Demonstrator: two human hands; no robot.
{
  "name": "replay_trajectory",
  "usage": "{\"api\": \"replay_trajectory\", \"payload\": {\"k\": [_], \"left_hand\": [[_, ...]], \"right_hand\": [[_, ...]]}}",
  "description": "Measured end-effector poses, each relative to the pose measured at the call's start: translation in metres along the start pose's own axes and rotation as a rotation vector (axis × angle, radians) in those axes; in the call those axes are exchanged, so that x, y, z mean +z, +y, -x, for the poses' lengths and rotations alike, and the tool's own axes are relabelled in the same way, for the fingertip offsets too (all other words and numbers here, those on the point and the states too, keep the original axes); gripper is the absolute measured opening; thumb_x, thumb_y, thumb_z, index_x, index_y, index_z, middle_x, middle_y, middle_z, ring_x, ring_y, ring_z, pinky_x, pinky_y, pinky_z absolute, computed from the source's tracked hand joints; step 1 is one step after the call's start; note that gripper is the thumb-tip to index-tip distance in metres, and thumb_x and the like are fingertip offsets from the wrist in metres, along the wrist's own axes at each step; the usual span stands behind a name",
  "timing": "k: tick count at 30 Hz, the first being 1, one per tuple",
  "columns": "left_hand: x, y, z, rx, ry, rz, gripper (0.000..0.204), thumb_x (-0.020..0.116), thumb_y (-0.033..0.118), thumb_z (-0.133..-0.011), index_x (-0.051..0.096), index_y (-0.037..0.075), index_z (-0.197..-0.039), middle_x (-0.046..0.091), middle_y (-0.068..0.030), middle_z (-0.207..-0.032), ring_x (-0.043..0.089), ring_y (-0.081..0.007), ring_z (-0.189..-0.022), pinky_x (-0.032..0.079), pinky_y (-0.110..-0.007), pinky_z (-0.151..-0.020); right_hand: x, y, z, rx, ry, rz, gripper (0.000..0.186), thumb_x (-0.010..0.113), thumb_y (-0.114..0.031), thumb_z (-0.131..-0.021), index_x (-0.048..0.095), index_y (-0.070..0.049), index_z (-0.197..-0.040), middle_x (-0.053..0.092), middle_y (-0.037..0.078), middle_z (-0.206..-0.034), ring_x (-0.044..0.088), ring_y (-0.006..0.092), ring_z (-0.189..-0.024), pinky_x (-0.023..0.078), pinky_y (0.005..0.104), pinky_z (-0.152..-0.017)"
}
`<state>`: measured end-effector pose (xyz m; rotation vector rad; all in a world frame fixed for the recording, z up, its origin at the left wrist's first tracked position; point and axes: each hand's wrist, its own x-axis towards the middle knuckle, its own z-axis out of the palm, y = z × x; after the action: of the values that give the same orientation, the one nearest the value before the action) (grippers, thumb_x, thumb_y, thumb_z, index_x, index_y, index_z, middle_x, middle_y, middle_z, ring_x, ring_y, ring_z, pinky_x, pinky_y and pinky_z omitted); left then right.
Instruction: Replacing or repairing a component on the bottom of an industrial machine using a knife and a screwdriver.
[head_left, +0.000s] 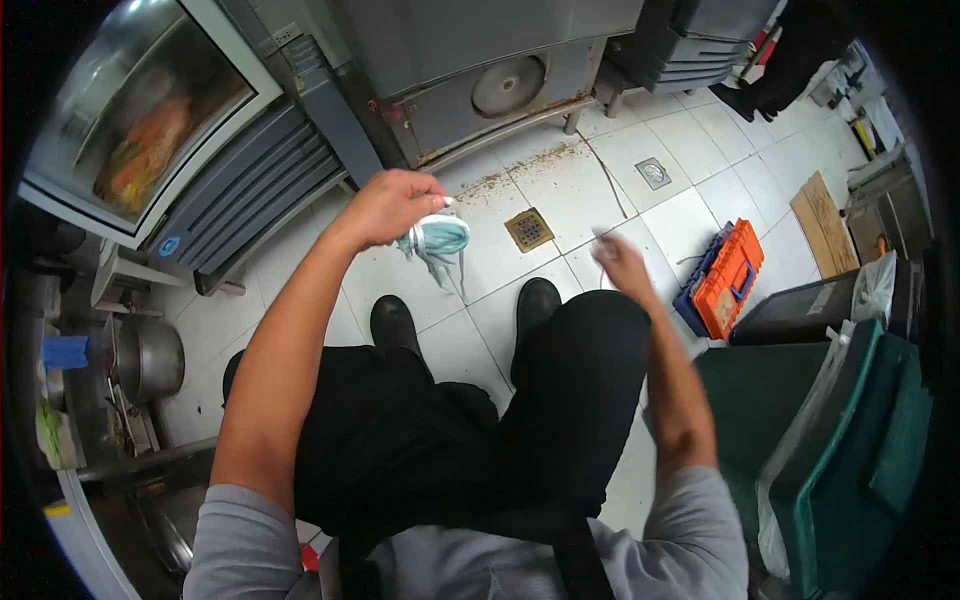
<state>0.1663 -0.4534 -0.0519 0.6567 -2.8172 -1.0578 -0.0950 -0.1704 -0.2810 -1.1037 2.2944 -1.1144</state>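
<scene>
In my left hand (pixel 395 208) is a small, loosely looped bundle of pale teal and white material (pixel 440 238). Thin white strands hang from it, and its exact kind cannot be made out. The thumb and fingers are closed around its upper end. My right hand (pixel 622 264) is raised off to the right, above the tiled floor, and smeared by motion. Its fingers are too blurred to read, as is anything thin they might hold. Nearest to it lies an orange and blue toolbox (pixel 735 280).
Ahead stands a grey metal unit (pixel 510 90) with a round fan, brown debris scattered below. A rusty drain cover (pixel 529 230) sits in the floor. Left is a glass-door cooler (pixel 150 110); right are green bins (pixel 840 440). A person in dark clothes (pixel 800 50) stands far right.
</scene>
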Motion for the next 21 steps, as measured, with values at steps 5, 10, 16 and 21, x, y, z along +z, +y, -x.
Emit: {"api": "replay_trajectory", "payload": {"k": [5,10,16,21], "left_hand": [[-0.012,0.044,-0.041,0.225,-0.082,0.099,0.018,0.062,0.014,-0.095,0.071,0.001,-0.104,0.07,-0.0036,-0.083,0.062,-0.0094,-0.079,0.051,-0.027,-0.071],[-0.05,0.039,-0.045,0.165,-0.054,-0.028,0.016,0.062,0.015,-0.096,0.07,0.002,-0.101,0.069,-0.0007,-0.084,0.061,-0.0084,-0.077,0.05,-0.027,-0.071],[0.006,-0.008,-0.061,-0.305,0.045,1.13,0.021,0.067,0.023,-0.095,0.071,0.006,-0.106,0.07,-0.0031,-0.087,0.064,-0.0128,-0.071,0.052,-0.029,-0.062],[0.045,-0.072,-0.061,-0.282,0.118,0.515,0.019,0.067,0.023,-0.095,0.073,0.005,-0.097,0.07,-0.0037,-0.086,0.063,-0.0134,-0.071,0.048,-0.029,-0.059]], "right_hand": [[-0.083,-0.233,-0.059,-0.261,-0.499,-0.416,0.043,0.062,-0.012,-0.096,0.054,-0.001,-0.137,0.068,0.016,-0.117,0.063,0.0232,-0.113,0.048,0.0358,-0.101],[-0.068,-0.27,-0.088,-0.091,-0.631,-0.537,0.02,0.065,-0.013,-0.096,0.063,0.0,-0.111,0.066,0.004,-0.089,0.063,0.0121,-0.081,0.051,0.0287,-0.079],[0.032,-0.198,-0.121,-0.352,-0.047,0.018,0.019,0.064,-0.016,-0.091,0.073,-0.007,-0.105,0.072,0.021,-0.102,0.069,0.0362,-0.095,0.053,0.0432,-0.084],[0.066,-0.225,-0.128,-0.395,-0.315,0.206,0.021,0.068,-0.01,-0.082,0.07,-0.002,-0.101,0.072,0.023,-0.098,0.069,0.0382,-0.088,0.053,0.0445,-0.078]]}}
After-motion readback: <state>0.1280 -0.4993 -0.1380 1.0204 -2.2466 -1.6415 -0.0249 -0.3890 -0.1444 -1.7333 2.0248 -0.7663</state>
